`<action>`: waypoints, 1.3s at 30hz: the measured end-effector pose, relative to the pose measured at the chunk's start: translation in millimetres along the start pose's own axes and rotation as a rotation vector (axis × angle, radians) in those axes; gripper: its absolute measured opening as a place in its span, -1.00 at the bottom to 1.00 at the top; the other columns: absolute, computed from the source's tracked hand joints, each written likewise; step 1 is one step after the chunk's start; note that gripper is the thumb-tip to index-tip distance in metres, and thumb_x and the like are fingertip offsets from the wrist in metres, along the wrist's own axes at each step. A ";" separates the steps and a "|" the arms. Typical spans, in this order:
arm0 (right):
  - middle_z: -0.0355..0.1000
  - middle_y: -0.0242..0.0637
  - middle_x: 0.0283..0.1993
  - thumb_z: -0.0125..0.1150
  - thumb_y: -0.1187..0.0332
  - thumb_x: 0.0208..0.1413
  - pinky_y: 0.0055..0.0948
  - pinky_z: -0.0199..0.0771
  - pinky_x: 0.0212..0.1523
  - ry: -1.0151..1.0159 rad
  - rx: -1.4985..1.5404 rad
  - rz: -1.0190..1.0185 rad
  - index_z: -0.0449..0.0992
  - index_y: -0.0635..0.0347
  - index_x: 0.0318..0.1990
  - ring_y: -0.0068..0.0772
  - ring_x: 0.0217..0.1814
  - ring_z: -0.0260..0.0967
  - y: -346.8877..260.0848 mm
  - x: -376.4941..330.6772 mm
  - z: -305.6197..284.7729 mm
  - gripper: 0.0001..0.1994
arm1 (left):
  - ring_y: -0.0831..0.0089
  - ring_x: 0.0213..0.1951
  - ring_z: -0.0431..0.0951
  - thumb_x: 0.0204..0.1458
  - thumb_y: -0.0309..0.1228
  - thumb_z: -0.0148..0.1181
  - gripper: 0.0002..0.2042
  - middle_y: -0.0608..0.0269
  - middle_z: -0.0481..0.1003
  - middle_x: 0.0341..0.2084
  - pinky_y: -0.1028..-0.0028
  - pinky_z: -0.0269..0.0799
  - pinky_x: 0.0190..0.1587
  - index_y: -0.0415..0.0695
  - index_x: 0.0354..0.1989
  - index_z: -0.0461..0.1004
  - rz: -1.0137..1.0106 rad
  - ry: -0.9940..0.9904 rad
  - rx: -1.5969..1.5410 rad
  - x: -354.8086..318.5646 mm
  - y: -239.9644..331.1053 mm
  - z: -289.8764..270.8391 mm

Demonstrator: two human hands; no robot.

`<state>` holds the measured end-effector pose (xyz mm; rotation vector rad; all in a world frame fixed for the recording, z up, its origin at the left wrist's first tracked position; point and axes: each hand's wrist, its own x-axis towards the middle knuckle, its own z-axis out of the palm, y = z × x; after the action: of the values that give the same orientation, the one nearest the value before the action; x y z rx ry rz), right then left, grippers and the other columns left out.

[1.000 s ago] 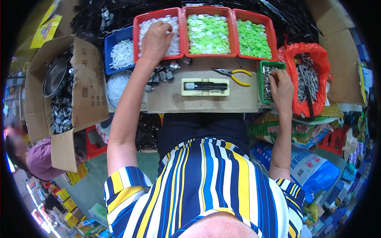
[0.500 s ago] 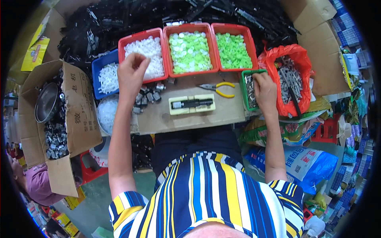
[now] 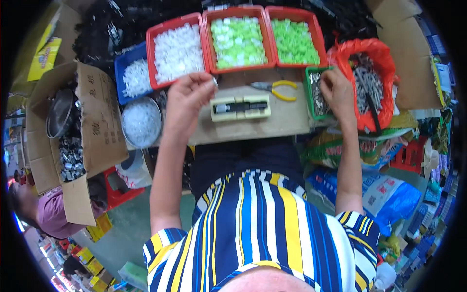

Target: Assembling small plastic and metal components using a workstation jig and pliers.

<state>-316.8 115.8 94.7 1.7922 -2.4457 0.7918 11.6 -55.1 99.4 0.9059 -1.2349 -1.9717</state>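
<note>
At the left, a red tray (image 3: 150,53) was filled with loose white pieces (image 3: 178,53). By its near right corner, a small white piece (image 3: 215,82) was pinched between thumb and forefinger by the left hand (image 3: 187,100). It was judged light, stiff and probably smooth, easily dropped, and best taken by its edges in a fingertip grip. Nearby on the worktop (image 3: 282,125), a black part (image 3: 250,105) was cradled in a pale block (image 3: 243,116); slim and rigid handling was expected, with the ends as holding points. Yellow-handled pliers (image 3: 272,88) were laid beyond it, to the right. Farther right, the right hand (image 3: 339,92) was held at a green tray (image 3: 307,92) of shiny metal pieces (image 3: 318,100), fingers bent; whether anything was gripped could not be made out. Those pieces were judged hard, slippery and best picked singly.
</note>
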 end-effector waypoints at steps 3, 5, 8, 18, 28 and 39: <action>0.40 -0.10 -0.38 0.21 0.52 -0.04 -0.19 0.42 -0.37 0.012 -0.003 0.014 0.44 0.31 -0.37 -0.07 -0.40 0.47 -6.9 -3.9 -1.1 -0.91 | 0.58 -0.40 0.55 0.13 -0.50 0.25 -0.85 0.23 0.58 -0.38 0.66 0.40 -0.37 -0.23 -0.14 0.51 -0.069 -0.048 -0.170 -11.1 -9.0 3.5; 0.37 -0.12 -0.42 0.21 0.54 -0.06 -0.23 0.40 -0.41 0.060 0.062 0.050 0.41 0.32 -0.39 -0.12 -0.45 0.44 -17.6 -5.9 -7.9 -0.91 | 0.56 -0.41 0.55 0.13 -0.50 0.25 -0.85 0.20 0.59 -0.37 0.66 0.42 -0.39 -0.22 -0.15 0.51 -0.135 -0.086 -0.331 -16.9 -13.1 10.4; 0.40 -0.23 -0.44 0.20 0.56 -0.06 -0.43 0.38 -0.43 0.077 0.236 0.058 0.44 0.32 -0.36 -0.43 -0.48 0.40 -33.5 -8.3 -6.2 -0.91 | 0.54 -0.42 0.55 0.14 -0.50 0.24 -0.89 0.19 0.58 -0.39 0.66 0.44 -0.40 -0.21 -0.18 0.51 -0.203 -0.122 -0.488 -20.8 -19.3 19.6; 0.54 -0.43 -0.33 0.27 0.52 0.02 -0.60 0.39 -0.22 -0.171 1.079 0.058 0.58 0.24 -0.32 -0.67 -0.28 0.45 -146.4 1.7 40.5 -0.93 | 0.57 -0.39 0.54 0.19 -0.45 0.20 -0.91 0.28 0.56 -0.39 0.65 0.45 -0.36 -0.14 -0.19 0.48 -0.327 -0.183 -0.784 -32.0 -44.7 29.2; 0.52 -0.24 -0.21 0.25 0.63 0.06 -0.54 0.46 -0.10 -0.224 1.017 -0.043 0.57 0.35 -0.26 -0.52 -0.15 0.46 -158.6 0.1 46.0 -0.91 | 0.55 -0.37 0.53 0.19 -0.44 0.19 -0.92 0.26 0.56 -0.37 0.62 0.44 -0.34 -0.13 -0.20 0.47 -0.351 -0.202 -0.916 -42.2 -49.6 25.3; 0.52 -0.31 -0.29 0.34 0.57 0.03 -0.57 0.42 -0.17 -0.170 0.914 -0.026 0.58 0.33 -0.25 -0.58 -0.21 0.44 -154.1 -13.6 42.6 -0.88 | 0.55 -0.36 0.54 0.14 -0.54 0.23 -0.89 0.28 0.54 -0.36 0.64 0.42 -0.34 -0.10 -0.21 0.46 -0.221 -0.158 -0.766 -47.6 -47.4 35.3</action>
<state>-162.2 77.3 113.7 2.1539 -2.2972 2.0737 2.5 16.9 77.5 0.5057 -0.3690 -2.4474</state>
